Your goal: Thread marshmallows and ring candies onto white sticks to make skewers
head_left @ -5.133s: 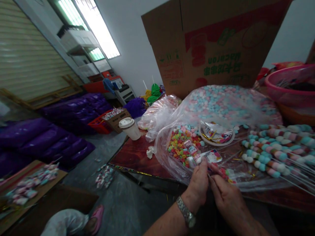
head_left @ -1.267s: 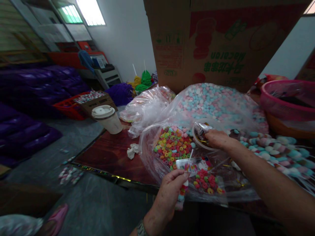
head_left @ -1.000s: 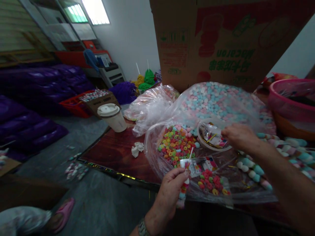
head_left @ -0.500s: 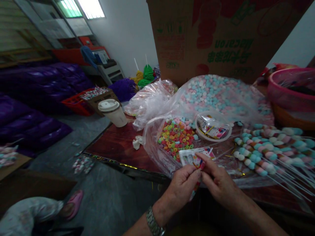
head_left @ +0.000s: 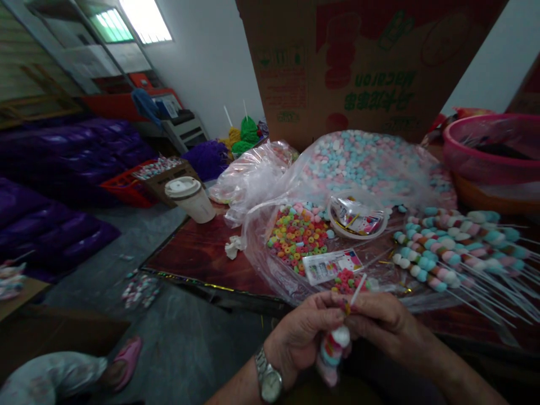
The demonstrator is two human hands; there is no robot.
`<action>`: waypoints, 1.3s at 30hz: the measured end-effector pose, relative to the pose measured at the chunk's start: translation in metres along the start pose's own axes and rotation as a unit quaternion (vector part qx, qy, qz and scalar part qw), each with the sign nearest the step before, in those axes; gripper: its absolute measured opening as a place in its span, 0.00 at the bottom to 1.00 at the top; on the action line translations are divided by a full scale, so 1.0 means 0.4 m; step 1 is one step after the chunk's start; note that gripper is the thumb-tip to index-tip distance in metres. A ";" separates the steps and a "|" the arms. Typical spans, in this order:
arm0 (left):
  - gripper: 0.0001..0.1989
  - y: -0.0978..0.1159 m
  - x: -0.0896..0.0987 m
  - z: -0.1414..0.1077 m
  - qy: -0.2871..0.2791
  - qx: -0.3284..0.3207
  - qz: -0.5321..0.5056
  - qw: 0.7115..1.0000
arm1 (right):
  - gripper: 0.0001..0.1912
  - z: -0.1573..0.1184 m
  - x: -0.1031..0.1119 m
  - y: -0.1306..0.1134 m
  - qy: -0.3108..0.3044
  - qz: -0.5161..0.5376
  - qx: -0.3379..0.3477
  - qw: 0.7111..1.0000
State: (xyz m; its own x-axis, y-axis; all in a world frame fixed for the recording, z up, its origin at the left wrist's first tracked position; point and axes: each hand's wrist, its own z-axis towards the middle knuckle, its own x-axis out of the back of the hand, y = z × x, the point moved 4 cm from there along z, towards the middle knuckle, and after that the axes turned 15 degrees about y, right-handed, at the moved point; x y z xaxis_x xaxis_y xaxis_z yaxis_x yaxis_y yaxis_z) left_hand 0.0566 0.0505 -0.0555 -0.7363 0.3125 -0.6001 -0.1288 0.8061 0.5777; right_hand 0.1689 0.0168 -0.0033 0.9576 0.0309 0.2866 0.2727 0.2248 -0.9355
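Observation:
Between my two hands hangs a wrapped candy skewer (head_left: 332,351), its white stick pointing up and its candies downward. My left hand (head_left: 310,332) is closed round the neck of the wrapper. The fingers of my right hand (head_left: 379,320) pinch the same spot, where a bit of gold tie shows at the stick. Just beyond my hands lie a printed card (head_left: 332,265) and a few red candy rings (head_left: 349,280). Colourful candy rings (head_left: 297,236) rest on a clear plastic bag. A round tub (head_left: 358,216) holds printed packets and gold ties.
Marshmallow skewers (head_left: 455,247) are piled at the right, near a pink basin (head_left: 489,149). A large bag of marshmallows (head_left: 363,163) lies before a cardboard box (head_left: 333,67). A lidded cup (head_left: 192,199) stands at the table's left edge. A person's leg (head_left: 54,374) shows lower left.
My hands have moved slightly down, and the candy skewer with its upright stick now shows between them. The red rings beyond them have come into sight. The view has shifted slightly.

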 end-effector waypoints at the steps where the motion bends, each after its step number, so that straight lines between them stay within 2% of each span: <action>1: 0.25 0.001 -0.004 -0.003 -0.014 0.002 -0.011 1.000 | 0.12 0.002 -0.004 -0.002 -0.020 0.009 -0.001 1.000; 3: 0.25 0.008 -0.007 -0.005 0.003 -0.020 -0.019 1.000 | 0.13 0.009 -0.009 0.008 0.010 -0.031 0.016 0.999; 5: 0.24 0.026 0.001 -0.004 0.082 -0.092 -0.008 0.992 | 0.13 0.015 -0.006 0.019 0.107 -0.146 0.086 0.980; 6: 0.24 0.039 0.006 -0.006 0.138 -0.147 0.006 0.979 | 0.13 0.015 -0.004 0.020 0.159 -0.213 0.131 0.955; 8: 0.26 0.071 0.012 -0.020 0.244 -0.257 0.035 0.934 | 0.11 0.011 -0.002 0.010 0.239 -0.320 0.211 0.892; 9: 0.28 0.084 0.011 -0.028 0.277 -0.283 0.044 0.917 | 0.11 0.007 -0.003 0.000 0.264 -0.353 0.237 0.866; 10: 0.29 0.094 0.007 -0.034 0.287 -0.276 0.046 0.916 | 0.10 0.002 -0.005 -0.011 0.278 -0.372 0.255 0.848; 11: 0.29 0.102 0.001 -0.038 0.274 -0.242 0.039 0.930 | 0.09 -0.003 -0.010 -0.023 0.275 -0.380 0.265 0.842; 12: 0.30 0.111 -0.005 -0.043 0.242 -0.198 0.023 0.950 | 0.09 -0.007 -0.019 -0.032 0.252 -0.374 0.269 0.851; 14: 0.33 0.142 -0.013 -0.064 0.177 -0.160 -0.025 0.971 | 0.10 -0.011 -0.039 -0.036 0.175 -0.317 0.229 0.904; 15: 0.35 0.163 -0.011 -0.079 0.162 -0.176 -0.045 0.970 | 0.11 -0.012 -0.044 -0.029 0.152 -0.271 0.175 0.934; 17: 0.38 0.189 -0.002 -0.103 0.163 -0.215 -0.014 0.963 | 0.14 -0.011 -0.038 -0.001 0.169 -0.162 0.030 0.972; 19: 0.37 0.172 -0.002 -0.109 0.165 -0.199 0.113 0.959 | 0.16 -0.016 -0.029 0.026 0.234 -0.083 -0.068 0.966; 21: 0.30 0.127 -0.007 -0.103 0.159 -0.173 0.225 0.946 | 0.16 -0.022 -0.039 0.033 0.264 -0.064 -0.051 0.961; 23: 0.23 0.081 -0.015 -0.093 0.145 -0.170 0.272 0.936 | 0.14 -0.034 -0.063 0.032 0.258 -0.073 0.000 0.963; 24: 0.21 0.061 -0.019 -0.089 0.132 -0.169 0.290 0.933 | 0.14 -0.041 -0.075 0.037 0.243 -0.065 0.000 0.968; 25: 0.20 0.046 -0.023 -0.086 0.117 -0.171 0.322 0.924 | 0.15 -0.049 -0.086 0.048 0.225 -0.035 -0.031 0.973; 26: 0.21 0.037 -0.027 -0.085 0.098 -0.179 0.364 0.909 | 0.16 -0.059 -0.094 0.065 0.200 0.018 -0.093 0.975; 27: 0.22 0.032 -0.033 -0.085 0.073 -0.196 0.415 0.886 | 0.19 -0.072 -0.100 0.084 0.170 0.087 -0.173 0.966; 28: 0.22 0.032 -0.041 -0.086 0.045 -0.223 0.471 0.852 | 0.20 -0.088 -0.104 0.101 0.138 0.159 -0.253 0.945; 29: 0.22 0.032 -0.051 -0.088 0.015 -0.262 0.531 0.806 | 0.22 -0.107 -0.103 0.115 0.111 0.219 -0.320 0.915; 30: 0.21 0.031 -0.064 -0.088 -0.021 -0.308 0.592 0.744 | 0.24 -0.126 -0.097 0.124 0.095 0.258 -0.370 0.887; 31: 0.19 0.023 -0.079 -0.088 -0.062 -0.356 0.650 0.668 | 0.25 -0.145 -0.085 0.131 0.087 0.273 -0.402 0.869; 32: 0.16 0.009 -0.095 -0.084 -0.104 -0.399 0.699 0.584 | 0.27 -0.164 -0.069 0.136 0.084 0.267 -0.417 0.865; 34: 0.10 -0.033 -0.122 -0.067 -0.165 -0.455 0.764 0.426 | 0.29 -0.202 -0.033 0.139 0.069 0.206 -0.407 0.887; 35: 0.09 -0.056 -0.135 -0.053 -0.186 -0.468 0.781 0.370 | 0.29 -0.223 -0.015 0.139 0.055 0.157 -0.387 0.907; 36: 0.08 -0.074 -0.148 -0.038 -0.198 -0.475 0.789 0.335 | 0.29 -0.246 0.003 0.139 0.042 0.101 -0.363 0.925; 37: 0.08 -0.084 -0.161 -0.022 -0.199 -0.483 0.791 0.320 | 0.27 -0.272 0.024 0.141 0.034 0.044 -0.339 0.939; 38: 0.09 -0.084 -0.173 -0.005 -0.194 -0.491 0.787 0.321 | 0.25 -0.301 0.048 0.145 0.040 -0.009 -0.320 0.946; 39: 0.10 -0.072 -0.183 0.012 -0.181 -0.496 0.781 0.333 | 0.23 -0.333 0.078 0.149 0.064 -0.054 -0.308 0.948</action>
State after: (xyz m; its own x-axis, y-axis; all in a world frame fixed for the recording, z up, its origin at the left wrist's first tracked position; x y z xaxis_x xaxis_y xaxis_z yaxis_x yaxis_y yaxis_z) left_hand 0.1175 0.0070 -0.0309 -0.3142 0.1463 0.9380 -0.0646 -0.9891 0.1327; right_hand 0.2275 -0.0985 -0.0778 0.9141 -0.0870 0.3961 0.3339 -0.3926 -0.8569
